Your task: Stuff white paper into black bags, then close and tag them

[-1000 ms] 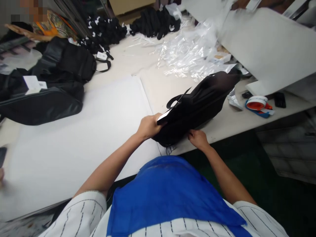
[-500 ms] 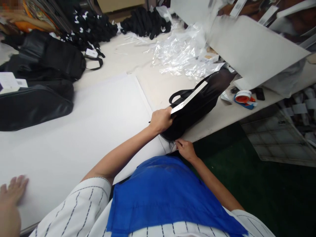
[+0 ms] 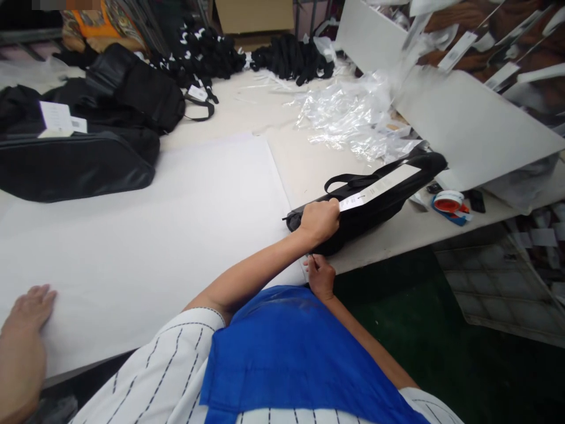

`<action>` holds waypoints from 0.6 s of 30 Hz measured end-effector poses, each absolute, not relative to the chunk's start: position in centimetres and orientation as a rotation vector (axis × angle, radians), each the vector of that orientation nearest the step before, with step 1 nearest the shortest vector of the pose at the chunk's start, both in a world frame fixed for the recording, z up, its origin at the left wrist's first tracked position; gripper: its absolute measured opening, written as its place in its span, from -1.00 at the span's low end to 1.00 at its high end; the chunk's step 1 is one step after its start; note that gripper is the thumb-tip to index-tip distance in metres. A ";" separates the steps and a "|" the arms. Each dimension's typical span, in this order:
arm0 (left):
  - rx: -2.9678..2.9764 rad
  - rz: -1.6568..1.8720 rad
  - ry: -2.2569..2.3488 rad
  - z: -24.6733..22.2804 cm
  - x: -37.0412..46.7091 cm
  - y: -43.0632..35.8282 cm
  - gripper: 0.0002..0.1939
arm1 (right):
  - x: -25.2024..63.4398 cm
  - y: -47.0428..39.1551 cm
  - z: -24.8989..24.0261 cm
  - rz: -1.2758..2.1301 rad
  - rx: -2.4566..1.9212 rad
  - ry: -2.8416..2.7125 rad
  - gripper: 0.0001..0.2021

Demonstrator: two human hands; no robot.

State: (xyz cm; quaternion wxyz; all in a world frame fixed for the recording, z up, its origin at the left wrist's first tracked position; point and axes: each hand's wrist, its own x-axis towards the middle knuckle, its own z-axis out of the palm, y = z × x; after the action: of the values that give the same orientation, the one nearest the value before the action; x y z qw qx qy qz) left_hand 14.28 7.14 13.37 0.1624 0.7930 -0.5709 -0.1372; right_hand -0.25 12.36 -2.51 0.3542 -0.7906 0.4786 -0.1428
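A black bag with a loop handle and long paper tags lies at the table's near right edge. My left hand is closed on the bag's upper side, beside the tags. Just below the bag's near end, at the table edge, my right hand has its fingers pinched together; what they hold is too small to name. A large white sheet covers the table left of the bag.
Black bags lie at the left. Another person's hand rests on the sheet's near left. Clear plastic wrapping, bundled black straps and a cardboard box are at the back. A tape roll sits at the right.
The view has shifted, and the bag's far end lies lower, its body nearer level. My left hand stays on it. My right hand has turned more upright, still pinched at the table edge.
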 end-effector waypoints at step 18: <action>2.179 -0.351 -1.577 11.0 13.3 7.9 -0.79 | 3.8 11.8 -4.1 -0.273 -2.136 1.523 -0.80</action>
State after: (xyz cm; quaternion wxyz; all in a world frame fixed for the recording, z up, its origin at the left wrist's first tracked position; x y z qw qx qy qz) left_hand 13.33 7.89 11.03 0.2130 0.7848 -0.5681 -0.1265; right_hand 3.79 11.82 -4.05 0.2492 -0.7843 0.5592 -0.1003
